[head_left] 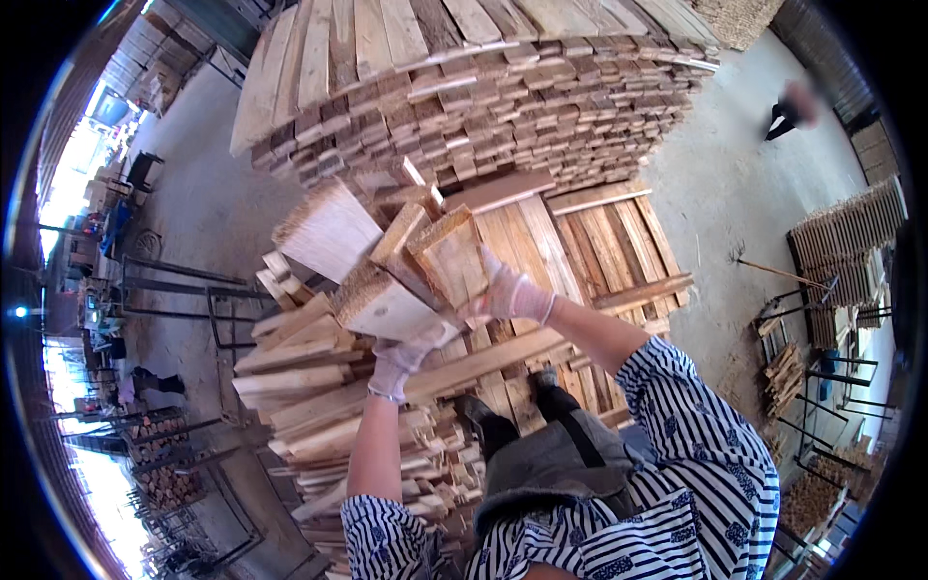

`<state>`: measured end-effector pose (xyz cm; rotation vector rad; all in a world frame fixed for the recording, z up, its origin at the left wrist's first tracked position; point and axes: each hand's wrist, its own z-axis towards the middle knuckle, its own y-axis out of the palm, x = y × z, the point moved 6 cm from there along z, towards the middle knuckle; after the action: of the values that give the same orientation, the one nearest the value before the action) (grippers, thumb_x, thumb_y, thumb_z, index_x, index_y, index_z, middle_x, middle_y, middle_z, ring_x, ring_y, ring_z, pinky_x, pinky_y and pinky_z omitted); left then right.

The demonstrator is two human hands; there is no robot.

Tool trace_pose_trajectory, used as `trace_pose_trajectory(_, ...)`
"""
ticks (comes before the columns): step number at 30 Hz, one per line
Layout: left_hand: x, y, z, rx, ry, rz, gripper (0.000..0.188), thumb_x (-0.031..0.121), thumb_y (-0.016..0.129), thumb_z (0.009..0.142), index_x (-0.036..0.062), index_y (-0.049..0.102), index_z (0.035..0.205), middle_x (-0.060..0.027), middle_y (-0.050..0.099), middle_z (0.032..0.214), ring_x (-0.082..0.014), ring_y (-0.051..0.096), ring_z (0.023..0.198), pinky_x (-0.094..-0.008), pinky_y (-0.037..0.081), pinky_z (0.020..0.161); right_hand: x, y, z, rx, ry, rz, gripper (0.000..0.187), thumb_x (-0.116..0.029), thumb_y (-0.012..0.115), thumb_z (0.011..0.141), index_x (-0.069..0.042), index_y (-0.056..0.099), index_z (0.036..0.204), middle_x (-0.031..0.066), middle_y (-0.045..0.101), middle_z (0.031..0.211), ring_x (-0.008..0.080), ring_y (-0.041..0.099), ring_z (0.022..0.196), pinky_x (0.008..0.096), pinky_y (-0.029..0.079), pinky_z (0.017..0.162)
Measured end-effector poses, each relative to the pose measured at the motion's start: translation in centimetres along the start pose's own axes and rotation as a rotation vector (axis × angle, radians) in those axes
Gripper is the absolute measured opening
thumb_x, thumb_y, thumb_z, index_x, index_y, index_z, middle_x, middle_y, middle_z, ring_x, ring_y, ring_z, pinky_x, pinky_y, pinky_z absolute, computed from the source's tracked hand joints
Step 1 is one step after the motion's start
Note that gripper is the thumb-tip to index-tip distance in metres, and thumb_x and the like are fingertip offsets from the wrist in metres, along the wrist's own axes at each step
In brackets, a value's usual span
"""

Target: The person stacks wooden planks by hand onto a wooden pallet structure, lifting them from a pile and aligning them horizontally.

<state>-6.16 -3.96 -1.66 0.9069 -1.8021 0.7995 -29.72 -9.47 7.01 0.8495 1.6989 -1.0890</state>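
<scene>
Several rough-edged wooden boards are bunched in front of me, their ends tilted up toward my head. My left hand (401, 364), in a pale work glove, grips the lowest wooden board (389, 307) from below. On the other side, my gloved right hand (507, 288) is closed against the right-hand board (450, 261), some of its fingers hidden. Between them leans another narrow board (398, 237), and a wide pale board (331, 230) stands out at the left. Beneath my hands are stacked planks (522, 232) with a long plank (483, 365) lying across.
A tall stack of boards (483, 116) rises ahead. Loose wood pieces (387, 464) are piled at my left, beside metal frames (174, 290). Across the concrete floor at the right are a rake (783, 273), more stacked wood (841, 242) and a distant person (795, 106).
</scene>
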Motion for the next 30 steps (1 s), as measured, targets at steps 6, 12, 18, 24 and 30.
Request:
trace_pose_trajectory(6,5.8,0.1,0.5,0.280,0.134,-0.058,0.065,0.026,0.073,0.090,0.0089,0.045,0.147,-0.0119,0.060,0.137,-0.0296,0.063,0.120,-0.0426,0.053,0.102,1.7,-1.2,0.6,0.047,-0.065,0.182,0.122,-0.027,0.100,0.060,-0.003,0.028,0.155,0.0226,0.061,0.135,0.0306,0.058,0.129,0.0396,0.049,0.106)
trace_pose_trajectory(12,9.4,-0.6,-5.2,0.233,0.291,0.031,0.023,0.020,0.066,0.098,-0.0015,0.072,0.105,-0.0105,0.074,0.100,-0.0210,0.073,0.096,-0.0328,0.061,0.089,-2.5,-0.6,-3.0,-0.028,0.009,0.258,0.110,-0.026,0.095,0.072,0.001,0.028,0.154,0.0163,0.071,0.113,0.0188,0.069,0.100,0.0330,0.058,0.085)
trace_pose_trajectory(18,1.6,2.7,0.2,0.222,-0.237,-1.006,0.016,0.011,0.065,0.089,-0.0002,0.070,0.100,-0.0057,0.070,0.108,-0.0174,0.068,0.103,-0.0361,0.055,0.101,2.6,-1.0,-5.6,0.131,0.282,0.422,0.097,-0.024,0.091,0.079,0.008,0.033,0.149,0.0150,0.072,0.104,0.0143,0.070,0.087,0.0305,0.059,0.074)
trace_pose_trajectory(24,-6.7,3.2,9.2,0.123,-0.244,-0.686,0.041,0.025,0.073,0.094,0.0010,0.065,0.126,-0.0126,0.069,0.126,-0.0204,0.065,0.117,-0.0339,0.050,0.106,8.7,-4.1,-2.4,0.231,0.491,-0.280,0.090,-0.044,0.077,0.086,0.000,0.033,0.150,0.0258,0.062,0.129,0.0350,0.069,0.108,0.0427,0.056,0.094)
trace_pose_trajectory(30,-2.8,5.2,8.4,0.345,-0.265,-0.265,0.078,0.037,0.084,0.082,-0.0019,0.050,0.140,-0.0213,0.062,0.135,-0.0291,0.061,0.123,-0.0391,0.047,0.107,14.0,-2.2,-0.2,0.244,0.753,-0.656,0.090,-0.041,0.073,0.088,-0.009,0.020,0.154,0.0273,0.057,0.134,0.0410,0.062,0.122,0.0475,0.052,0.101)
